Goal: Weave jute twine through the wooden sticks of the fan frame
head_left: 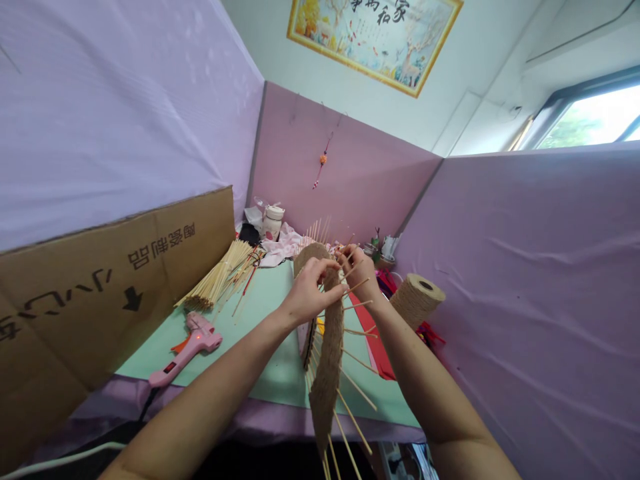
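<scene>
A curved band covered in brown twine (330, 360) stands on edge in front of me, with thin wooden sticks (357, 390) fanning out from it. My left hand (311, 293) is closed over the upper part of the band, fingers on its near face and edge. On the band's right side, my right hand (361, 270) has its fingers pinched together by the upper sticks. What is between those fingertips is hidden. A pink hot glue gun (187, 347) with a small lit light lies to the left of my arms.
A bundle of thin sticks (220, 273) lies at the left beside a cardboard panel (100, 293). At the right stands a large twine roll (417, 299) near red material (373, 333). A white bottle (273, 222) is at the back. Fabric-covered partitions (540, 267) enclose the green tabletop (270, 313).
</scene>
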### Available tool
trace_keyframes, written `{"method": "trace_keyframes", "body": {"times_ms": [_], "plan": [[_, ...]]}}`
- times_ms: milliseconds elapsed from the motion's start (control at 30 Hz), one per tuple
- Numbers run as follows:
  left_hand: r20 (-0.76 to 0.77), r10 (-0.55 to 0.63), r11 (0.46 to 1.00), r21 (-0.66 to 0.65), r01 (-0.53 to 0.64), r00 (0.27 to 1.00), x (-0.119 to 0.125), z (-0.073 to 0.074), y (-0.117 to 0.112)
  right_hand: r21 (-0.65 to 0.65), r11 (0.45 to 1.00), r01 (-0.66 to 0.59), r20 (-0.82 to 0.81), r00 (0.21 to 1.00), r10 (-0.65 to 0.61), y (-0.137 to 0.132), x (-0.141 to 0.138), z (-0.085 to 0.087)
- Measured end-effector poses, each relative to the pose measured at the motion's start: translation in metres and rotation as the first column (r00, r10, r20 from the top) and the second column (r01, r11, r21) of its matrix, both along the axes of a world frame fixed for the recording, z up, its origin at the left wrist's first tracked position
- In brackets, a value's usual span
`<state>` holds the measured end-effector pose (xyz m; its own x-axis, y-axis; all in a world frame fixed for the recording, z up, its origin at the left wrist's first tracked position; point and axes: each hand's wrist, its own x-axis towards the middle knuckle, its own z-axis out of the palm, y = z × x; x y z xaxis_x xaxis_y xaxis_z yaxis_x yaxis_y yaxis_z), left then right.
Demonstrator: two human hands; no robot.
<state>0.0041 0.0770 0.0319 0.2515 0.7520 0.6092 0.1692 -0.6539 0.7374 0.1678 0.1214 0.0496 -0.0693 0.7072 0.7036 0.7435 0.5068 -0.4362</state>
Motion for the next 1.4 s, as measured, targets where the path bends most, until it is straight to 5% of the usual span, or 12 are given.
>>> {"method": "trace_keyframes", "body": {"times_ms": [233,433,567,700,867,1033,1200,1400], "plan": [[-0.048,0.031,0.999,0.01,-0.031,0.998,-0.001,0.002,-0.004,0.231,0.973,0.018,0.318,0.944,-0.093,-0.011,0.015,0.048],[-0.075,0.04,0.999,-0.008,-0.041,0.996,0.001,0.003,-0.004,0.265,0.946,-0.188,0.671,0.74,-0.041,-0.021,0.02,0.091],[-0.083,0.034,0.999,-0.005,-0.035,0.996,0.002,0.004,-0.004,0.297,0.93,-0.216,0.746,0.661,-0.085,-0.026,0.016,0.111],[-0.089,0.017,1.0,-0.017,-0.018,0.996,0.001,0.005,-0.004,0.286,0.931,-0.228,0.728,0.683,-0.056,-0.012,0.008,0.118],[-0.086,0.024,1.0,-0.005,-0.025,0.996,0.0,0.002,-0.002,0.181,0.967,-0.18,0.527,0.848,0.059,0.015,0.01,0.101],[-0.083,0.004,1.0,0.013,-0.003,0.997,0.0,0.001,-0.002,0.053,0.993,-0.109,0.226,0.97,0.095,0.04,0.011,0.053],[-0.028,0.003,1.0,0.021,-0.003,1.0,-0.001,-0.004,0.001,-0.136,0.986,-0.095,0.025,0.995,0.1,0.052,-0.001,0.013],[-0.029,-0.022,0.979,0.204,0.028,0.999,-0.006,-0.013,0.02,-0.147,0.985,-0.085,-0.031,0.996,0.081,0.05,-0.005,0.01]]}}
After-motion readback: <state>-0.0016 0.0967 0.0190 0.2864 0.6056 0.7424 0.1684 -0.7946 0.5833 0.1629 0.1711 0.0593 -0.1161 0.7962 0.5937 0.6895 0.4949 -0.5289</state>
